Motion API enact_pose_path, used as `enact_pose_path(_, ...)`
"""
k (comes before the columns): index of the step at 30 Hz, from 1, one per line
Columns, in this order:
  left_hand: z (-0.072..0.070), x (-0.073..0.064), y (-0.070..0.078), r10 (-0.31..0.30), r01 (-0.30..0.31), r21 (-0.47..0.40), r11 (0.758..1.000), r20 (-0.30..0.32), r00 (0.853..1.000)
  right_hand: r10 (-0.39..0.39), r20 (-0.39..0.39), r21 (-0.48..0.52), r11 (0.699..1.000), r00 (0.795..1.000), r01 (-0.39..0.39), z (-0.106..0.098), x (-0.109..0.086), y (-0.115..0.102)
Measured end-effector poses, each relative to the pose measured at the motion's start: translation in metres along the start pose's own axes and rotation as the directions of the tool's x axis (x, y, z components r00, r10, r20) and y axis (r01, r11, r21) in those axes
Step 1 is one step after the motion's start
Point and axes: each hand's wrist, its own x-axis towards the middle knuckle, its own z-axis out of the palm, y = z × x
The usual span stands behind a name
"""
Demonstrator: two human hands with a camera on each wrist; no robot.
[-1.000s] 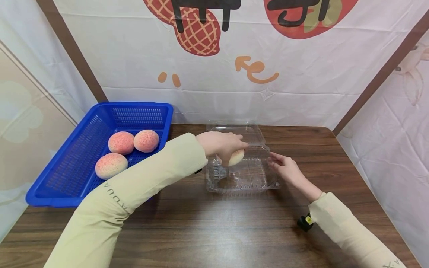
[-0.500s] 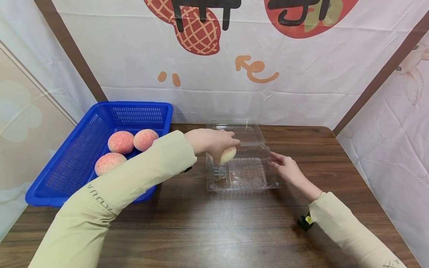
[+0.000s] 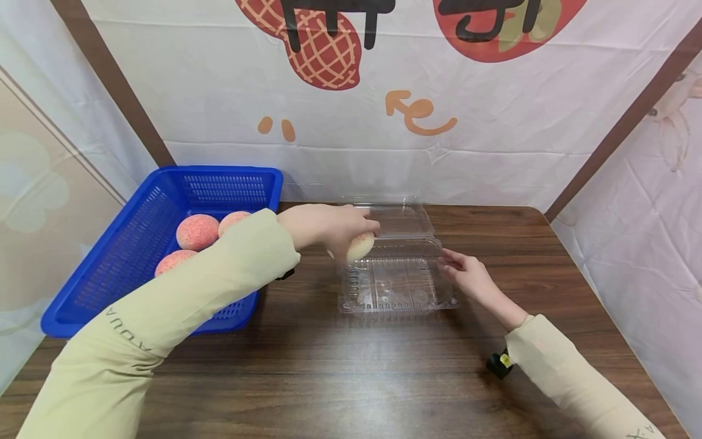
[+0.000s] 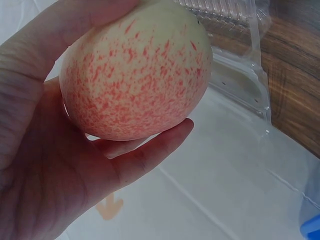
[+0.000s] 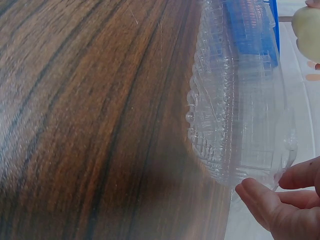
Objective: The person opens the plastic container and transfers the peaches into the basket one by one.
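My left hand (image 3: 328, 227) grips a peach (image 3: 361, 246) above the left back part of an open clear plastic clamshell box (image 3: 397, 286). In the left wrist view, the peach (image 4: 140, 80) is pale yellow with red speckles, thumb on one side and fingers on the other. At the box's right side is my right hand (image 3: 470, 277). In the right wrist view its thumb and fingers pinch the box's corner (image 5: 265, 172). The lid (image 3: 403, 218) lies folded back towards the wall cloth. No peach shows inside the box.
On the left stands a blue plastic basket (image 3: 68, 314) with pink-red peaches (image 3: 197, 231) in it, partly hidden by the left sleeve (image 3: 181, 305). A printed cloth (image 3: 351, 164) hangs behind the brown wooden table (image 3: 351, 378).
My left hand has moved left and slightly back with the peach, from over the box's middle towards its left edge. The right hand and the box have stayed put.
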Motion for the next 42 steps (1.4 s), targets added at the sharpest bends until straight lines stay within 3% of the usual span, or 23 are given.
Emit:
enact_pose_path(8,-0.001,-0.012,-0.004,-0.032,0.032,-0.019,0.999,-0.003,0.999,0.009,0.010,-0.017,1.000,1.000,-0.009,-0.001,-0.001,0.000)
enact_pose_path(20,-0.001,-0.033,-0.014,-0.014,0.012,-0.043,0.999,-0.052,0.999,0.010,0.012,0.012,1.000,1.000,-0.010,0.000,0.000,0.001)
enact_pose_path(33,0.004,-0.049,-0.028,-0.074,0.069,-0.086,0.994,-0.054,0.996,0.016,0.025,0.019,1.000,1.000,-0.017,0.000,-0.001,0.000)
enact_pose_path(42,0.004,-0.062,-0.039,-0.070,0.060,-0.100,0.993,-0.092,0.993,0.010,0.017,0.010,1.000,1.000,-0.010,0.001,0.000,0.000)
